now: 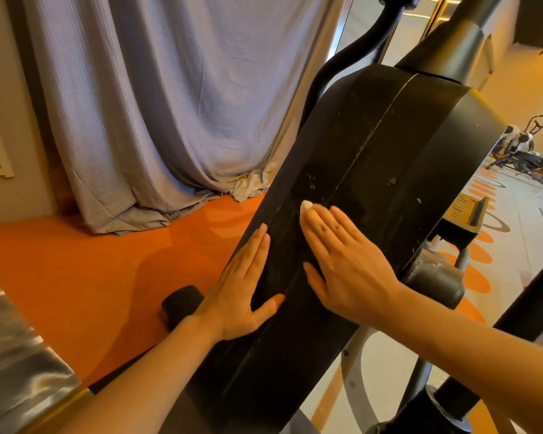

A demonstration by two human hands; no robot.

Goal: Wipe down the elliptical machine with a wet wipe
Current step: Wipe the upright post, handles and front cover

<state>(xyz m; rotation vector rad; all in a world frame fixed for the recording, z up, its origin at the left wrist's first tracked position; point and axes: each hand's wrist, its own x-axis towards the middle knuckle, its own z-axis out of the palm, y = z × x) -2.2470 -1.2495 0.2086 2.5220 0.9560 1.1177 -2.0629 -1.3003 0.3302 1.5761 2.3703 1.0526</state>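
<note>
From the head view, the right hand (342,261) lies flat on the black housing (373,158) of the elliptical machine, fingers straight and close together, pressing a wet wipe (306,205) against the plastic. Only a small white bunch of the wipe shows, just past the fingertips; the rest is hidden under the palm. The left hand (242,289) rests flat on the housing's near edge, just beside the right, fingers straight and together, thumb spread toward the other hand; it holds nothing.

The wipe looks soft, light and limp, so it probably needs flat pressure from the fingers rather than a pinch, or it will bunch up further. The housing looks stiff, smooth and heavy, and should not shift under pressing; the left hand likely only steadies.

The housing's long axis runs from beneath the wrists away past the fingertips, up and to the right toward the grey post (464,36). White specks lie beyond the fingertips, so strokes along that axis seem apt.
</note>
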